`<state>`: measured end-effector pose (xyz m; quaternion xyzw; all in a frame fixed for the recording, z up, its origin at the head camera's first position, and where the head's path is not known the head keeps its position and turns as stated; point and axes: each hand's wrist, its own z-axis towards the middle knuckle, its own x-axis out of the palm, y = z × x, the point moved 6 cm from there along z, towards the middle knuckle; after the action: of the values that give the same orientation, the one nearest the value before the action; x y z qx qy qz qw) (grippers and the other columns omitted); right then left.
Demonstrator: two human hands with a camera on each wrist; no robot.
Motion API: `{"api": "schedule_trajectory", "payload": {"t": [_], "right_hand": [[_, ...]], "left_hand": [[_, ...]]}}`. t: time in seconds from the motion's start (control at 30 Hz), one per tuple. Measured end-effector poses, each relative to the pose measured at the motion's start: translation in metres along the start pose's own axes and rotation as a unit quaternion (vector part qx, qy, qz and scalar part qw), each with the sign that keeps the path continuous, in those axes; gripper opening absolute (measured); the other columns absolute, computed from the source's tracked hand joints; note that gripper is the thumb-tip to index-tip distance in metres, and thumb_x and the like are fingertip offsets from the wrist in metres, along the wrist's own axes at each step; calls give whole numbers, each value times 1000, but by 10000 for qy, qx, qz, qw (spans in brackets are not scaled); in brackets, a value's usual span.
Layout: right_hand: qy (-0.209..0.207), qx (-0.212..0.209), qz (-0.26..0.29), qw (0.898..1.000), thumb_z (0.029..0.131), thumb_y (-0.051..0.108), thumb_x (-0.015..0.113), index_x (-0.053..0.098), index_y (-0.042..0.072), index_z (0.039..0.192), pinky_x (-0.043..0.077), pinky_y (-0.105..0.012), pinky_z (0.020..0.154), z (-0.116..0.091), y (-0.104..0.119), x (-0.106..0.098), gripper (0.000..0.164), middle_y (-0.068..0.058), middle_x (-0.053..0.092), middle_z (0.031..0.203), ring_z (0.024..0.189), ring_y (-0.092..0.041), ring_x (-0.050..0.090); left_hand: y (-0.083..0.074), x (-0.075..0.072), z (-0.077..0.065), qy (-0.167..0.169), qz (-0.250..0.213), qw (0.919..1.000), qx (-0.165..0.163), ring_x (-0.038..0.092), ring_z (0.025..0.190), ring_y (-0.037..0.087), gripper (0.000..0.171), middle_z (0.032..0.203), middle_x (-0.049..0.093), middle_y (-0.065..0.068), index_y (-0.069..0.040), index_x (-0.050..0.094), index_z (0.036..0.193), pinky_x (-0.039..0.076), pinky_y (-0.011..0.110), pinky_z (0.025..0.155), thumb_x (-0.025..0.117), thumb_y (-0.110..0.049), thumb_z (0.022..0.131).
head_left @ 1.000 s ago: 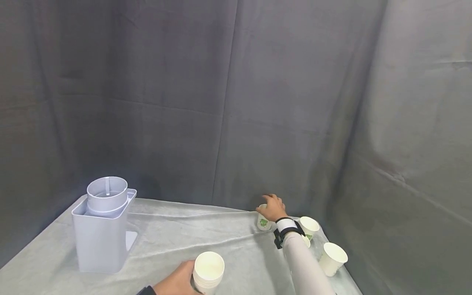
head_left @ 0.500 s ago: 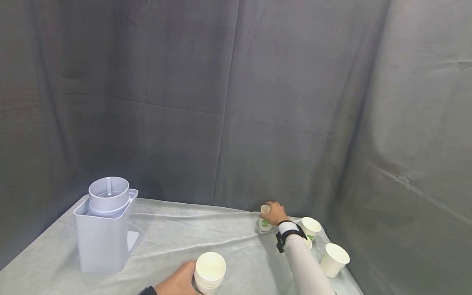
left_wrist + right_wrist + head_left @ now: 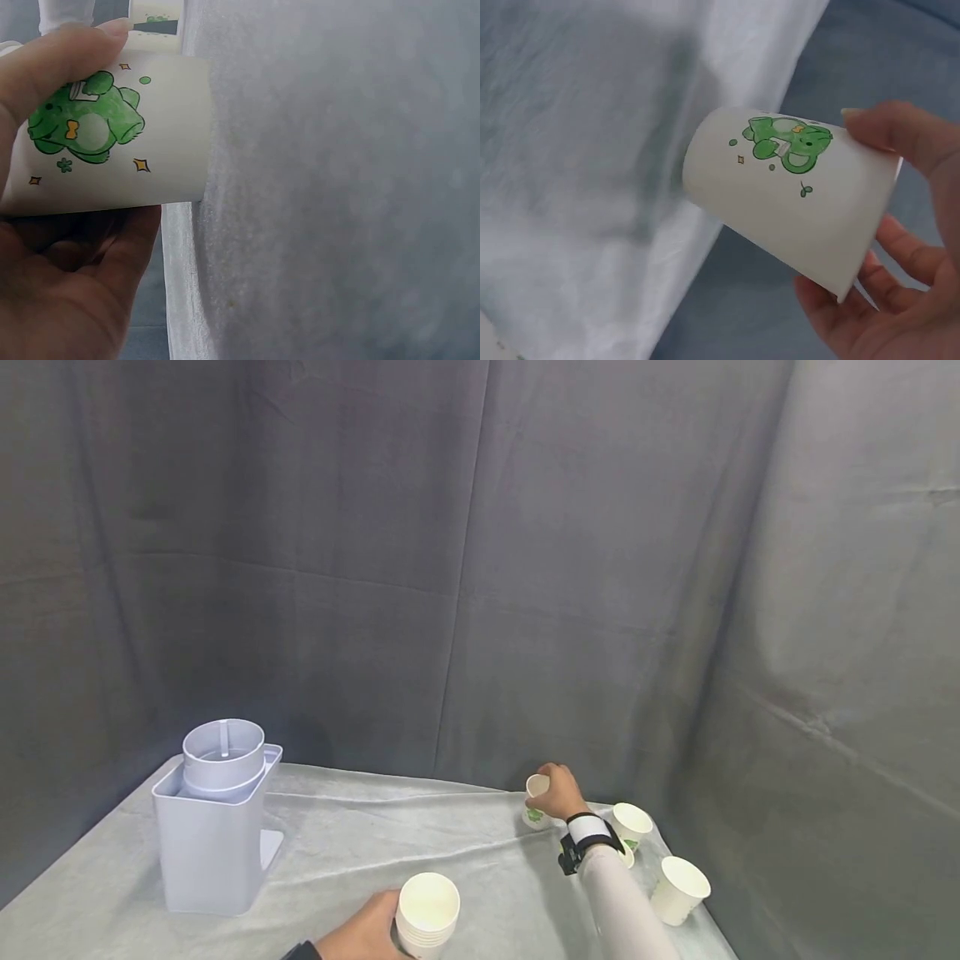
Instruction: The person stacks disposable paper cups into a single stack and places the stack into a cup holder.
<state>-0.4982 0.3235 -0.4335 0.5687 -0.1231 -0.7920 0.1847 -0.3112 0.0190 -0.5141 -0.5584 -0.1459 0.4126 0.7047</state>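
My left hand (image 3: 363, 931) grips a nested stack of white paper cups (image 3: 427, 902) from its left side at the near edge of the table. In the left wrist view, a green cartoon animal shows on the outer cup (image 3: 169, 127), with the thumb above and the fingers below. Toward the back edge, my right hand (image 3: 561, 792) holds a single paper cup (image 3: 535, 818). The right wrist view has this cup (image 3: 795, 202) pinched near its rim, thumb on one side and fingers on the other. Its base is close over the cloth.
Two paper cups, one at the back right (image 3: 632, 820) and one nearer (image 3: 680, 889), stand by the table's right edge. Another cup (image 3: 627, 857) is partly hidden behind the right wrist. A pale bin (image 3: 202, 860) holding a round container (image 3: 223, 768) occupies the left. Grey curtains (image 3: 360, 568) surround the table.
My right hand has come down from above the single cup and closed its fingers near the rim. That cup has shifted slightly left. The left hand and its stack stay put.
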Motion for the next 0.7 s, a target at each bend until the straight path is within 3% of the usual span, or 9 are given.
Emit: {"api": "schedule_trajectory", "payload": {"t": [0.2,0.37,0.53,0.7], "right_hand": [[-429,-485,347,9973,64,16,94,66,-2,119,53,-52,84,-23,44,-19,64,-21,63,116,101,-35,60],[-801,-1036,576,9897,68,19,93,65,1,122,54,-49,81,-62,87,-45,63,-17,62,117,101,-33,62],[-1015,-1429,805,9812,71,21,91,64,6,121,53,-45,83,-106,121,-70,59,-9,61,115,103,-27,62],[-722,-1510,1515,9742,73,18,90,65,16,121,53,-41,84,-139,146,-90,54,1,63,116,104,-19,62]], "left_hand": [[2,-1,0,58,-186,9998,-70,68,107,16,61,114,73,2,-16,62,128,48,25,99,89,-13,73],[5,2,2,94,-412,9988,-243,68,107,17,60,115,73,4,-16,63,128,48,24,98,89,-12,74],[4,3,7,52,-30,10000,-21,68,106,13,62,113,73,-1,-17,62,128,47,24,99,90,-15,72],[1,-1,10,20,296,9994,156,68,103,9,61,110,73,-5,-15,63,126,50,26,95,90,-15,71]]}}
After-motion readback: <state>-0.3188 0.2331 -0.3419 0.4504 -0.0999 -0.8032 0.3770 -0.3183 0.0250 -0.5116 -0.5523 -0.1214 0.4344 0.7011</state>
